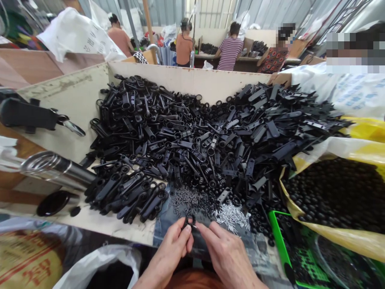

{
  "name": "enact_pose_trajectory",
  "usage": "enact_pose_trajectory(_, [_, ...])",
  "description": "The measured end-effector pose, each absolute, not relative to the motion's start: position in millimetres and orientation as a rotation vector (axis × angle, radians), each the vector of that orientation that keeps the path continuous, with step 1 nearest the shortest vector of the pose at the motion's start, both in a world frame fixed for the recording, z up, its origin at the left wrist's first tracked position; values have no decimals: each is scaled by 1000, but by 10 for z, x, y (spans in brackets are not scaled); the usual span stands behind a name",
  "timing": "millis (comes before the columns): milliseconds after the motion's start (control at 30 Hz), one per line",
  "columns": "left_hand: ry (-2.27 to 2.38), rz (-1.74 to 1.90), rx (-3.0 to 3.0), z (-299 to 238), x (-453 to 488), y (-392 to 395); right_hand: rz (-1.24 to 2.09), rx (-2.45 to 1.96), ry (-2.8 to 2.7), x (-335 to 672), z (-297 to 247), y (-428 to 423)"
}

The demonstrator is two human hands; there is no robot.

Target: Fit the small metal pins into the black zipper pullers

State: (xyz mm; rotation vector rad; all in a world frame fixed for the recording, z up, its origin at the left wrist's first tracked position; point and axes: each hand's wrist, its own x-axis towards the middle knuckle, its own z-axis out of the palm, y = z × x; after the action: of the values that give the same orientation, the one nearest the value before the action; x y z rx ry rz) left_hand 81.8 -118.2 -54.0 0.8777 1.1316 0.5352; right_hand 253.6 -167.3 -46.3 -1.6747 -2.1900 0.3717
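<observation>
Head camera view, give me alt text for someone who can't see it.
A person's left hand holds a small black part, with the right hand close beside it. Ahead lie a big heap of black pieces and a pile of silvery pins; a green tray stands at right. Other people are in the background.

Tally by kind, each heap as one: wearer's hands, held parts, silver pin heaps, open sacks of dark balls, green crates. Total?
Left hand, right hand: 2
Black ring-shaped part, held: 1
Silver metal pin heap: 1
Open yellow-and-white ball sack: 1
Green plastic crate: 1
Total: 6
</observation>
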Motion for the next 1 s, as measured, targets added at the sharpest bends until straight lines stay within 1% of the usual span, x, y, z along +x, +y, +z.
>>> enact_pose_trajectory(200, [1150,521,874,-551,832,-1202,274,-1714,-2211,2502,-493,-1718])
enact_pose_trajectory(500, [1193,552,688,-628,866,-1198,-91,-1696,-2365,2345,-576,-1689])
enact_pose_trajectory(600, [1231,563,616,-663,850,-1219,-152,-1682,-2453,2250,-522,-1672])
enact_pose_trajectory(767, [1326,641,549,-699,819,-1251,-52,-1659,-2660,2097,-320,-1579])
enact_pose_trajectory(867, [1305,656,715,-802,831,-1232,139,-1721,-2678,2138,-200,-1503])
enact_pose_trajectory(1000, [1280,643,1001,-940,777,-1171,491,-1877,-2517,2408,18,-1603])
